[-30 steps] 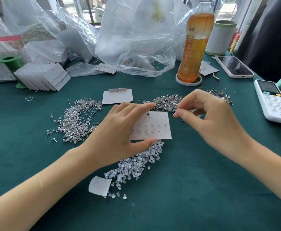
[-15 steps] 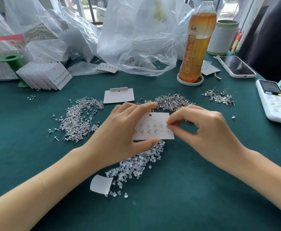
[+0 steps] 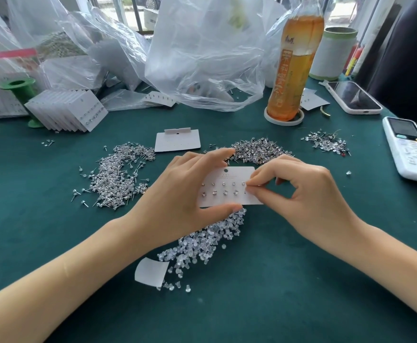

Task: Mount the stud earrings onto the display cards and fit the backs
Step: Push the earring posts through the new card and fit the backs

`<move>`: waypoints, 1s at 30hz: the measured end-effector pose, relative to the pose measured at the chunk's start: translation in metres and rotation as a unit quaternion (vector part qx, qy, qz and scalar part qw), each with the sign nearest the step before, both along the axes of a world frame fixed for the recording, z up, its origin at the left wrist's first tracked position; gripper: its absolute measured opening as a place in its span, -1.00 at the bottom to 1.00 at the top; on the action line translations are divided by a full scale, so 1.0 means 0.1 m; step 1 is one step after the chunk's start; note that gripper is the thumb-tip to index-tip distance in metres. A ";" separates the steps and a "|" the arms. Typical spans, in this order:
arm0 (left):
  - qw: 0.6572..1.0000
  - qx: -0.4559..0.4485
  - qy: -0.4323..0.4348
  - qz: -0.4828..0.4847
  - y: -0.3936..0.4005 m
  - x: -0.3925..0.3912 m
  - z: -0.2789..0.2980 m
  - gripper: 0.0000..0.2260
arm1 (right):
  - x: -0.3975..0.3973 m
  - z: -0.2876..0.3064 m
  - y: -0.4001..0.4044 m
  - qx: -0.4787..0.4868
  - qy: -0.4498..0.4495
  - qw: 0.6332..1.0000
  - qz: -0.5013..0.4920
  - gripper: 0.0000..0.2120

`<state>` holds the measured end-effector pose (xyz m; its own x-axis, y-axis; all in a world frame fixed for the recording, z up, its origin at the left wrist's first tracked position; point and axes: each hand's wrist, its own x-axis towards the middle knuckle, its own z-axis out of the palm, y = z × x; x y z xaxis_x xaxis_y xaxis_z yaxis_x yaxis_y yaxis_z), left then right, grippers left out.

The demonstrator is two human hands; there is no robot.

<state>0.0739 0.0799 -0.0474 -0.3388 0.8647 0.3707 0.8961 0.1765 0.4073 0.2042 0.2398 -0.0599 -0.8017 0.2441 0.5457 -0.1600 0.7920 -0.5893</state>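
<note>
My left hand (image 3: 177, 194) holds a white display card (image 3: 227, 179) between thumb and forefinger, just above the table. Two rows of stud earrings sit in the card. My right hand (image 3: 309, 194) pinches a stud at the card's right end, thumb and forefinger tips pressed at the lower row. The stud itself is hidden by the fingertips. Loose studs lie in a pile (image 3: 121, 177) to the left and another pile (image 3: 259, 149) behind the card. Clear earring backs (image 3: 202, 243) are heaped under and in front of the card.
A blank card (image 3: 177, 141) lies behind. A stack of filled cards (image 3: 66, 112) leans at back left by a green spool (image 3: 19, 87). Plastic bags (image 3: 202, 53), a tea bottle (image 3: 294, 63), a phone (image 3: 353, 96) and a remote (image 3: 410, 149) stand around. A paper scrap (image 3: 150, 272) lies near.
My right hand came down from the stud pile behind the card to the card's right end, pinching at the lower row. My left hand kept the card steady.
</note>
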 end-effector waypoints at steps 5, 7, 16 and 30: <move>1.000 0.005 -0.011 0.005 0.00 0.01 0.01 -0.33 | 0.00 0.01 0.01 -0.017 -0.015 1.000 0.002 -0.90; 1.000 0.006 -0.018 0.006 0.00 0.01 0.01 -0.33 | 0.01 0.01 0.00 -0.010 -0.015 1.000 0.007 -0.90; 0.998 0.020 -0.053 0.013 0.00 0.02 0.01 -0.33 | 0.02 0.06 -0.01 0.030 -0.001 0.999 0.018 -0.93; 0.996 0.017 -0.082 0.019 -0.01 0.02 0.02 -0.32 | 0.03 0.09 -0.02 -0.022 -0.029 0.999 0.009 -0.76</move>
<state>0.0761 0.0791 -0.0450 -0.4300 0.8377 0.3366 0.8094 0.1925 0.5548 0.2072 0.2382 -0.0506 -0.8364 0.2510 0.4873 -0.1392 0.7626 -0.6318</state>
